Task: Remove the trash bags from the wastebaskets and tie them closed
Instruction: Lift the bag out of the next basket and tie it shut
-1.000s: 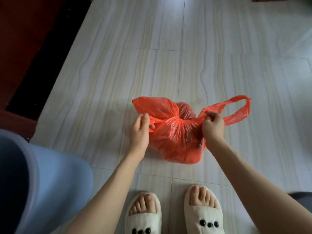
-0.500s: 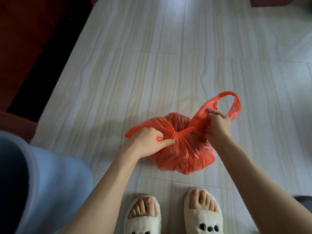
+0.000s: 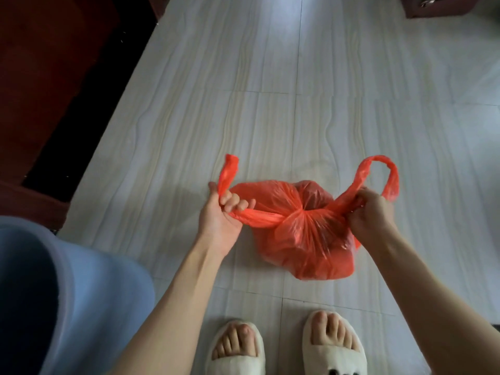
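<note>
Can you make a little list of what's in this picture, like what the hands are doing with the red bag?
bag: red plastic bag, full, sitting on the floor
left hand: grips the left handle
right hand: grips the right handle
handles: crossed over the bag's top, pulled apart sideways
knot: first cross made, not finished
floor: pale striped tiles
basket: blue wastebasket at the person's left
feet: white slippers

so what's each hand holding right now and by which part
Both hold the red trash bag by its handles: the left hand grips the left handle loop, the right hand pinches the base of the right loop.
</note>
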A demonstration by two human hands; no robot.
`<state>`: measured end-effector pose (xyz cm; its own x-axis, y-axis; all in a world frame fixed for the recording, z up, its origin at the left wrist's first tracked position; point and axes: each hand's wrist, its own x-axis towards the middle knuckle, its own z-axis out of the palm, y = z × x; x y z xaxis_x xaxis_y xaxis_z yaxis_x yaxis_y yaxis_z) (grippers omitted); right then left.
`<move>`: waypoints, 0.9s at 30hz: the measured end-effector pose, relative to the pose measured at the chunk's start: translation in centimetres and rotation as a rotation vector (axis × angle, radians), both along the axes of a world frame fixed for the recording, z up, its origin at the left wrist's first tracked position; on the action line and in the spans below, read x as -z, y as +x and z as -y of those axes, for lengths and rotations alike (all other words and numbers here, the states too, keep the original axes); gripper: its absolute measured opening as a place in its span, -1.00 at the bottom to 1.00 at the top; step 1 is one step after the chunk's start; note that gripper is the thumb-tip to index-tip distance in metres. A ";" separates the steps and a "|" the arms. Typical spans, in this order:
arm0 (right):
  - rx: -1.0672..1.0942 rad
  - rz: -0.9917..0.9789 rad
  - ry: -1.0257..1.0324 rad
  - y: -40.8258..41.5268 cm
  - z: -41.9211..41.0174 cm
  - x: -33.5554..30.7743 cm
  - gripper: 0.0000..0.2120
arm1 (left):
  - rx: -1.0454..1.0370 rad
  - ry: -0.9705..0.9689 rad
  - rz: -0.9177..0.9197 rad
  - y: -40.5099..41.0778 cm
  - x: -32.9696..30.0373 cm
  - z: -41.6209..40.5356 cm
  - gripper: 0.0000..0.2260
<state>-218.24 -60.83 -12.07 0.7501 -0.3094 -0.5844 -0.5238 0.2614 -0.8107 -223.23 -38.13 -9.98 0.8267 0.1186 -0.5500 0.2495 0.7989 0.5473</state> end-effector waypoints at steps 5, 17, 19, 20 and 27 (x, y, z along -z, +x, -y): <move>0.036 0.063 0.100 -0.1 -1.2 -0.5 -0.67 | -0.050 0.108 -0.057 0.8 -0.9 0.0 -0.48; -0.022 0.094 -0.237 -1.0 -2.5 0.3 -0.52 | 0.480 1.359 0.234 -1.7 0.9 2.0 -0.83; -0.048 0.124 -0.254 -0.8 -2.7 0.7 -0.52 | 0.362 1.210 0.321 -1.5 0.2 3.6 -0.88; -0.080 0.118 -0.266 -0.8 -2.9 0.7 -0.51 | 0.338 1.102 0.315 -1.3 -0.3 4.1 -0.90; 0.068 -0.030 0.289 -0.9 -3.7 -0.2 -0.61 | 0.301 0.938 0.072 0.9 -1.1 5.7 -0.76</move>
<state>-219.15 -57.13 -11.89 0.7142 -0.1756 -0.6776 -0.5202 0.5145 -0.6817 -222.33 -43.86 -8.92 0.9217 0.2597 -0.2880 0.3126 -0.0581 0.9481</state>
